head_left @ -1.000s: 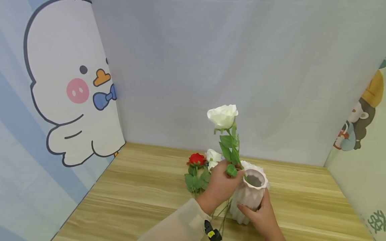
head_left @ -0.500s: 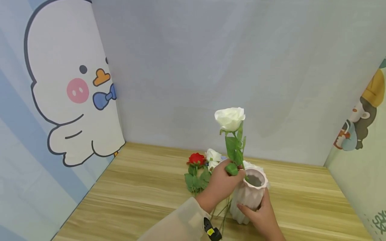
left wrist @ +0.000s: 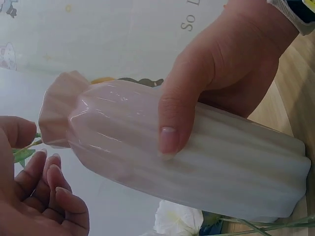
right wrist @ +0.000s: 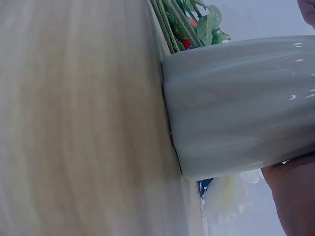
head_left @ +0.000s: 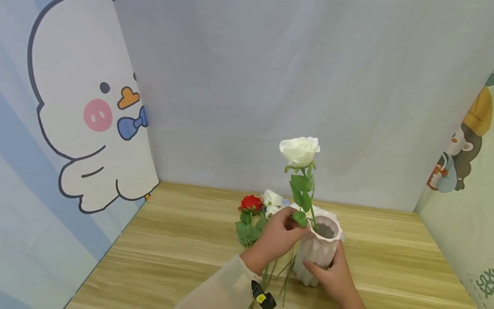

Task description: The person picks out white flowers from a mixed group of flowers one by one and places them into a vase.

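Note:
A white rose [head_left: 299,152] with green leaves stands with its lower stem inside the mouth of a pale, ribbed ceramic vase [head_left: 314,257]. My left hand [head_left: 279,234] is beside the rim at the stem and a low leaf; in the left wrist view its thumb and fingertips are apart, with the stem showing between them. My right hand [head_left: 337,274] grips the vase, its thumb [left wrist: 174,123] pressed along the near side and the fingers behind it. The vase's base [right wrist: 174,113] is against the wooden table in the right wrist view. The stem's lower end is hidden inside.
Left of the vase, a red rose [head_left: 251,203] and white flowers [head_left: 272,198] lie on the wooden table [head_left: 173,240], their stems [head_left: 286,279] reaching towards the front. Another white bloom [left wrist: 177,218] shows behind the vase. Printed cloth walls [head_left: 231,107] enclose the table.
The rose has swung right and stands more upright in the vase mouth. My left hand has drawn slightly left and its fingers have loosened from the stem. My right hand keeps its hold.

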The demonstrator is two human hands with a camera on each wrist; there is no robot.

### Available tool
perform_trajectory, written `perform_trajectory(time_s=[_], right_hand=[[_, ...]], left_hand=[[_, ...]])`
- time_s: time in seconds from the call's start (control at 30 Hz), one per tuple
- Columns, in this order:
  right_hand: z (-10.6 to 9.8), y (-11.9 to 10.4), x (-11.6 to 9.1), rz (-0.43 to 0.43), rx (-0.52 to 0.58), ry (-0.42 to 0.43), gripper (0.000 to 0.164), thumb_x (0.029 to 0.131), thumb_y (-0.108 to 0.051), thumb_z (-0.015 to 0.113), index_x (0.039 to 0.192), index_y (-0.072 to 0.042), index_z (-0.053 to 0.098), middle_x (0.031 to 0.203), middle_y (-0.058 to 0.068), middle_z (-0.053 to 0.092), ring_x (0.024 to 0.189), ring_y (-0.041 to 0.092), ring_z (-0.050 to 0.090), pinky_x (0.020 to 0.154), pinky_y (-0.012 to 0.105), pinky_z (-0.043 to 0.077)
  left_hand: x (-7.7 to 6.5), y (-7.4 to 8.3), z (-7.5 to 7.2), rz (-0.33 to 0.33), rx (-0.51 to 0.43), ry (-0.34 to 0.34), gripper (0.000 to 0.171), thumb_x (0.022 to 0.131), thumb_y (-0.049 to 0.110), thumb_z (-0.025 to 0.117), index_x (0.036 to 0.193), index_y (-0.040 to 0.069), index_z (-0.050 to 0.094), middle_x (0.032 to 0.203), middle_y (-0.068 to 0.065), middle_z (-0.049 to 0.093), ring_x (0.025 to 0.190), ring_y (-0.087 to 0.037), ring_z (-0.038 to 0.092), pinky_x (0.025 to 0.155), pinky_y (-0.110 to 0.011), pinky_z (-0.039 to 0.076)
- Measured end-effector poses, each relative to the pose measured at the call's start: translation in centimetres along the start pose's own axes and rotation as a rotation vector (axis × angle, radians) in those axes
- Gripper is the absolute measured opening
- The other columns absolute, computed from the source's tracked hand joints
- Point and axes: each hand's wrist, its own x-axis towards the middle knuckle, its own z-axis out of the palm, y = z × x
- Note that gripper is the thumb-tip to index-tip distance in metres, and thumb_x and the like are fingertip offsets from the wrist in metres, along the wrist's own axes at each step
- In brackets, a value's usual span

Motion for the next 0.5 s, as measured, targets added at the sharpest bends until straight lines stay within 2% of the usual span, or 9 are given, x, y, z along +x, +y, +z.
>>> perform_trajectory(time_s=[0.07, 0.23, 0.5], right_hand=[[0.0, 0.0, 0.0, 0.003, 0.000, 0.003, 0.087, 0.068, 0.001, 0.081, 0.136, -0.017, 0.030, 0.119, 0.006, 0.049, 0.101, 0.019, 0.055, 0.080, 0.030, 0.048], [0.0, -0.1, 0.1, 0.009, -0.001, 0.000, 0.086, 0.068, 0.000, 0.081, 0.136, -0.017, 0.030, 0.119, 0.006, 0.049, 0.102, 0.019, 0.055, 0.081, 0.029, 0.048], [-0.1, -0.1, 0.1, 0.019, -0.017, -0.005, 0.087, 0.069, -0.001, 0.081, 0.136, -0.019, 0.029, 0.120, 0.006, 0.049, 0.102, 0.018, 0.054, 0.081, 0.030, 0.048]], left_hand=[[-0.1, 0.1, -0.1, 0.047, 0.012, 0.028, 0.018, 0.086, 0.029, 0.066, 0.100, 0.019, 0.059, 0.085, 0.002, 0.060, 0.073, -0.013, 0.056, 0.063, -0.027, 0.049], [0.1, 0.7, -0.1, 0.158, 0.028, 0.070, 0.015, 0.092, 0.028, 0.060, 0.103, 0.017, 0.061, 0.087, 0.002, 0.057, 0.072, -0.014, 0.053, 0.061, -0.027, 0.048], [0.4, 1.4, 0.5, 0.138, 0.068, 0.081, 0.005, 0.094, 0.029, 0.057, 0.094, 0.025, 0.060, 0.082, 0.003, 0.058, 0.069, -0.012, 0.054, 0.056, -0.026, 0.048]])
